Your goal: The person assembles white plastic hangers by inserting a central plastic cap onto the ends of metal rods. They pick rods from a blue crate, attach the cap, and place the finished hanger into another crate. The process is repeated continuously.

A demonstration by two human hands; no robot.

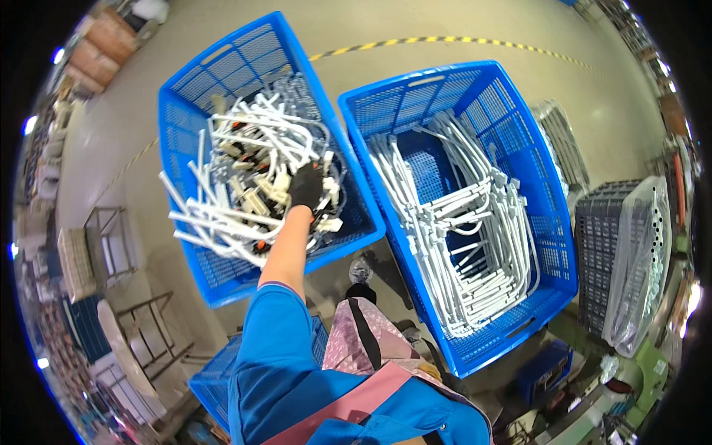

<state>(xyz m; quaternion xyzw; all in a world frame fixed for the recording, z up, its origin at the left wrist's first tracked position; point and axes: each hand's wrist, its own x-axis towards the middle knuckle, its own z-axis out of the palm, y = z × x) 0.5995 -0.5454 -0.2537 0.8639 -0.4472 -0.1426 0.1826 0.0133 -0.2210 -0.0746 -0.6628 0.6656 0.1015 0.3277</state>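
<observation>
My left hand (306, 187), in a dark glove, reaches down into the left blue crate (172, 141). It is among a jumbled pile of white bent tubes (278, 130) and cream-coloured plastic fittings (256, 196), some with orange parts. Its fingers are turned away and sunk among the pieces, so whether they grip anything is hidden. Several white tubes (211, 230) stick out over that crate's left side. To the right, a second blue crate (545, 200) holds white bent tubes (475, 289) laid in neater rows along its sides and near end. My right hand is out of sight.
A grey crate (601, 252) with clear plastic sheeting (638, 259) stands at the far right. Another blue crate (215, 382) is at the lower left, near metal frames (152, 326). Green machinery (645, 386) stands lower right. Yellow-and-black tape (437, 40) crosses the floor beyond.
</observation>
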